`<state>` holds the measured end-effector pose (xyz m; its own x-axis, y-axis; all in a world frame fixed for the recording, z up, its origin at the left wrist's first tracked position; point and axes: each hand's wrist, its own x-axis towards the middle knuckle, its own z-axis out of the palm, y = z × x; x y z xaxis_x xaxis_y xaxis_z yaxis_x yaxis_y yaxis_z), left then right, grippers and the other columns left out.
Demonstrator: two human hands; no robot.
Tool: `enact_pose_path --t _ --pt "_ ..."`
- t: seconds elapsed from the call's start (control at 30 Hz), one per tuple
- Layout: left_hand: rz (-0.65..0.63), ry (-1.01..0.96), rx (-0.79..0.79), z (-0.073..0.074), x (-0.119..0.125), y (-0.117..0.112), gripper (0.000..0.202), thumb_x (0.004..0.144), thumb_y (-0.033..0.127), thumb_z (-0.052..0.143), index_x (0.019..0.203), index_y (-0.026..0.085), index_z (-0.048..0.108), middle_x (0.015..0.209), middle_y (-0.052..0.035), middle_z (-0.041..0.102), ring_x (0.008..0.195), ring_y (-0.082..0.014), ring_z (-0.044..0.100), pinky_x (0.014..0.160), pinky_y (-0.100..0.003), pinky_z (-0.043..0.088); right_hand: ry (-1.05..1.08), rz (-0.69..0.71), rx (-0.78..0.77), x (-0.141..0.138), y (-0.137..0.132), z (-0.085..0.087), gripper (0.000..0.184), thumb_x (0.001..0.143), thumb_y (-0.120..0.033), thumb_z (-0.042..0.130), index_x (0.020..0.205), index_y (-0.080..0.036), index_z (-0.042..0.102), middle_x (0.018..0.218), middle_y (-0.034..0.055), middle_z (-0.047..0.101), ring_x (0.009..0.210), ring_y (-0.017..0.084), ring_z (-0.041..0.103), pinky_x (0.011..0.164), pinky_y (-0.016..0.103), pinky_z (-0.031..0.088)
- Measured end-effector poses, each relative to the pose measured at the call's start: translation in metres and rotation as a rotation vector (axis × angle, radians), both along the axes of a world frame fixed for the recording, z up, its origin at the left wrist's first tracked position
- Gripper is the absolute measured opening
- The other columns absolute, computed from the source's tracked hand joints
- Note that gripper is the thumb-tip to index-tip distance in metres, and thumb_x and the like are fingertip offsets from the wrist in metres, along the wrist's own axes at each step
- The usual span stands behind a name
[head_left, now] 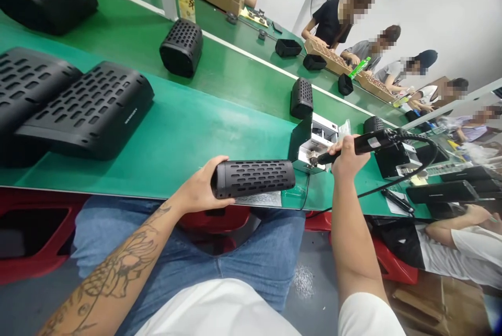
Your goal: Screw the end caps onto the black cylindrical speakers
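Observation:
My left hand [206,185] grips one end of a black perforated speaker housing [257,176], which lies on its side at the table's near edge. In my right hand [347,157] is a black electric screwdriver [372,141] with a coiled cord, held almost level and pointing left. Its tip is at the front of a small screw feeder [314,140] with a black side and a metal front. Whether a screw sits on the bit is too small to tell. Bubble wrap [261,198] shows below the housing.
Larger black housings [98,108] stand at the left. Single housings [181,47] sit along the green conveyor [235,74] behind the table. A cord [368,193] hangs right of my forearm. A co-worker [463,236] sits close on the right; several people work across the line.

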<state>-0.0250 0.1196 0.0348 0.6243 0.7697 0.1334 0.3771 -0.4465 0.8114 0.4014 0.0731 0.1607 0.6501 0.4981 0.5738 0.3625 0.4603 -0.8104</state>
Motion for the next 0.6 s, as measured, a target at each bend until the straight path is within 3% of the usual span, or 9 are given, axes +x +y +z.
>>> enact_pose_path --t 0.1,0.27,0.4,0.5,0.6 --pt "0.0 0.005 -0.01 -0.001 0.0 0.001 0.118 0.077 0.066 0.097 0.175 0.028 0.042 0.172 -0.0175 0.064 0.149 -0.0455 0.074 0.127 -0.057 0.064 -0.004 0.023 -0.021 -0.006 -0.013 0.001 0.06 0.084 -0.073 0.098 0.09 -0.027 0.06 0.054 -0.013 0.057 0.04 0.013 0.057 0.048 0.031 0.056" --pt "-0.004 0.004 -0.045 0.003 0.003 -0.002 0.12 0.078 0.065 0.097 0.176 0.026 0.04 0.178 -0.0205 0.058 0.154 -0.0472 0.071 0.133 -0.061 0.058 0.056 0.125 0.037 -0.061 -0.044 0.036 0.056 0.087 -0.075 0.096 0.1 -0.028 0.067 0.056 -0.0129 0.057 0.04 0.012 0.054 0.049 0.03 0.056" --pt "-0.024 -0.031 -0.061 0.006 0.005 -0.004 0.121 0.076 0.061 0.1 0.176 0.026 0.041 0.178 -0.0194 0.058 0.157 -0.046 0.069 0.135 -0.059 0.058 0.079 0.506 0.084 -0.143 -0.061 0.055 0.054 0.093 -0.083 0.085 0.102 -0.031 0.075 0.055 -0.0087 0.062 0.037 0.016 0.053 0.043 0.033 0.054" --pt "-0.031 -0.066 -0.06 0.005 0.007 -0.005 0.122 0.075 0.059 0.102 0.176 0.028 0.041 0.177 -0.018 0.059 0.156 -0.0447 0.069 0.133 -0.059 0.059 0.054 0.733 0.074 -0.201 -0.057 0.05 0.053 0.093 -0.082 0.087 0.108 -0.033 0.076 0.057 -0.0081 0.065 0.037 0.015 0.054 0.045 0.033 0.056" --pt "-0.036 -0.091 -0.055 0.003 0.008 -0.006 0.125 0.074 0.061 0.104 0.177 0.028 0.041 0.176 -0.0186 0.06 0.153 -0.0449 0.071 0.131 -0.06 0.06 0.048 0.832 0.075 -0.234 -0.044 0.039 0.049 0.096 -0.076 0.089 0.109 -0.031 0.073 0.06 -0.0088 0.066 0.039 0.015 0.057 0.048 0.034 0.059"
